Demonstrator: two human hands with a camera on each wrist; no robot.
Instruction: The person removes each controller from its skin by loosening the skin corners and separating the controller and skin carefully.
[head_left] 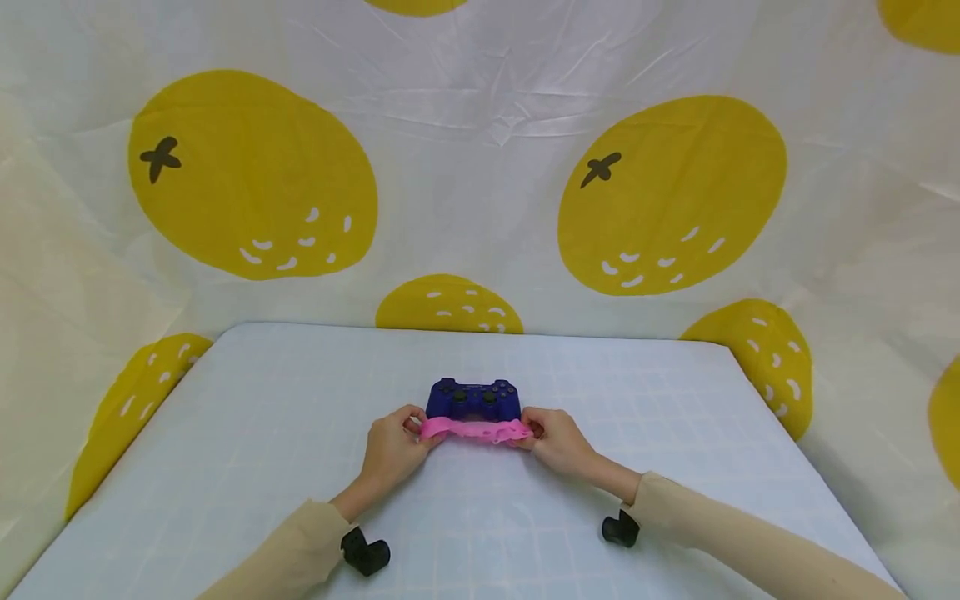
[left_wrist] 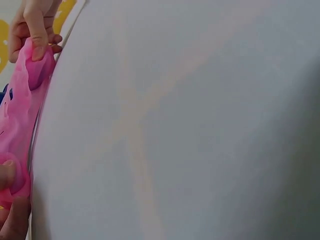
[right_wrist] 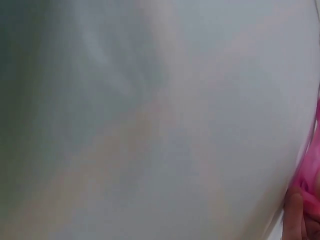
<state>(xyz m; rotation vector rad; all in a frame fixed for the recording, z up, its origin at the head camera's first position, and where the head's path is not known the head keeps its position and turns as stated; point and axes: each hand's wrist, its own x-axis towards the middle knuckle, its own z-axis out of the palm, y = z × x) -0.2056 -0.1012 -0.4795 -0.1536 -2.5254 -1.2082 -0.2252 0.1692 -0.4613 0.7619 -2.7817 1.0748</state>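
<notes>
Left hand (head_left: 392, 450): fingers curled, pinching the left end of pink silicone cover (head_left: 476, 431). Right hand (head_left: 557, 442): fingers curled likewise, pinching the right end. Cover pulled taut between both hands into a long flat band with several holes showing along it. Same stretch confirmed in left wrist view: pink cover (left_wrist: 22, 120) running up the frame edge to the far fingertips (left_wrist: 37, 50) of the other hand, thin and translucent under tension. Right wrist view mostly blurred counter; only a sliver of pink (right_wrist: 307, 175) and one finger at the lower right edge.

Blue game controller (head_left: 474, 399) lying flat on the counter (head_left: 300, 417), sticks and buttons up, just beyond the cover on the far side. Cover's far edge meets or overlaps the controller's near edge; cannot tell whether touching.

Progress, as judged: cover picked up and stretched open, lined up along the controller's width. Not yet on: controller body fully bare, no pink over either grip or over the face. Left to do, probably: hooking one end over a grip, drawing the band across the face, seating holes over sticks and buttons, then tucking the other end. Early stage overall.

Beyond: beige sleeves on both forearms, a black wrist mount under each, fabric backdrop (head_left: 480, 167) printed with yellow fruit behind the counter.
</notes>
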